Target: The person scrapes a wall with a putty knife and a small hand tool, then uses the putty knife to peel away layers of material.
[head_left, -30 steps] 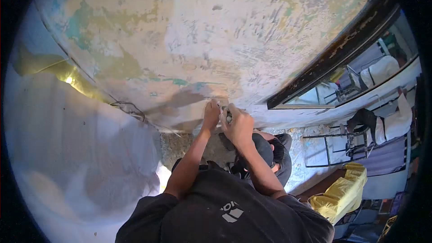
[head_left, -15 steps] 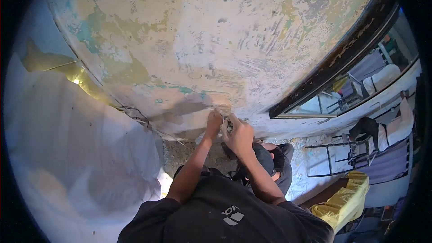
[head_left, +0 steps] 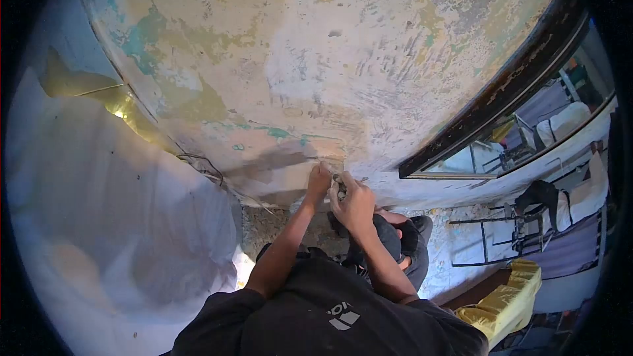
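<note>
In front of the wall [head_left: 316, 79], which is mottled with peeling cream, olive and teal paint, my two hands are close together. My left hand [head_left: 319, 183] is closed near the wall's lower part, its fingertips pointing up; what they hold, if anything, is hidden. Just right of it, my right hand [head_left: 356, 204] curls its fingers around a small greyish, lumpy thing [head_left: 341, 191], mostly covered, whose kind I cannot make out. A worn, smoother patch of the wall lies directly above both hands, with shadows falling to their left.
A person in dark clothes and a dark cap [head_left: 388, 237] is low beside my right arm. Pale sheeting [head_left: 125, 224] hangs at left, with cables [head_left: 204, 168] by its edge. At right are a dark-framed mirror [head_left: 475, 158], a metal frame [head_left: 484, 240] and yellow cloth [head_left: 504, 300].
The view has shifted slightly, so the wall and mirror sit a little further right and lower. My right hand has dropped slightly from the wall patch; both hands remain close together.
</note>
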{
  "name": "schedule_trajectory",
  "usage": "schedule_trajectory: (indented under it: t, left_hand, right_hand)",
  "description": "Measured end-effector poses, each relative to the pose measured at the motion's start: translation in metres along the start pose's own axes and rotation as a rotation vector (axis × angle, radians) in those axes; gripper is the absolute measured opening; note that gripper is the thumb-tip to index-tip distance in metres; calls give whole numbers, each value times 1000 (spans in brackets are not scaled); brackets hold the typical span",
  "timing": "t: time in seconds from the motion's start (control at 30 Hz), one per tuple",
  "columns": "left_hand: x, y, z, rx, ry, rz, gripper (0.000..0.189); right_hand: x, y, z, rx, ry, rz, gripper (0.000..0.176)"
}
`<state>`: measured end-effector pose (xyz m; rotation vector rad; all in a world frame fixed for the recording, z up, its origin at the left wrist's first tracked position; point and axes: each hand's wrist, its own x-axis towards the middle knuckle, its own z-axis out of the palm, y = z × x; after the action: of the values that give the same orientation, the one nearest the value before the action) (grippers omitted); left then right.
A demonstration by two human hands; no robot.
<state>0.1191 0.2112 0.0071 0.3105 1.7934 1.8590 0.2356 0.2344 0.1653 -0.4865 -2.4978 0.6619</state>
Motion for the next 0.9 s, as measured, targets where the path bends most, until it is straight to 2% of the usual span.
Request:
schedule_trajectory:
  t: [0.13,0.2,0.23,0.3,0.33,0.4,0.43,0.5,0.57,0.6,0.67,0.73,0.83,0.9]
  left_hand:
    - [-2,-6,5,-48,130,-52,40]
    - [-3,-13,1,136,9,249,32]
    - [-4,-14,0,136,12,249,32]
    - [-5,-15,-1,656,87,548,39]
    - [-1,-21,0,656,89,547,39]
    - [8,-33,5,160,90,240,32]
    - [-1,-14,7,161,92,240,32]
    - [-26,46,6,-69,139,-133,38]
    - [-7,12,6,-43,126,-134,44]
    - [-4,9,6,-17,111,-135,50]
    - [-2,2,6,4,107,-143,49]
    - [-7,9,5,26,103,-151,49]
    - [-19,27,5,28,120,-76,47]
    - [-27,41,2,140,88,17,47]
  right_hand:
    - [0,1,1,-17,-5,3,14]
    - [0,0,2,-25,-14,7,14]
    - [0,0,1,-19,-13,4,14]
    - [-1,0,1,-13,-13,-2,14]
    - [-1,2,2,-13,-9,-7,14]
    - [-2,3,3,-11,-7,-14,14]
    - [-2,2,3,0,1,-13,14]
    - [-2,1,2,13,8,-14,15]
    - [-3,-1,0,-3,-8,4,15]
    - [-3,-1,0,-3,-9,3,15]
    - [-4,0,1,-17,-24,16,15]
    - [-4,1,2,3,-18,11,15]
    - [-5,3,3,12,-8,-3,14]
    - [-5,3,4,2,-4,-13,14]
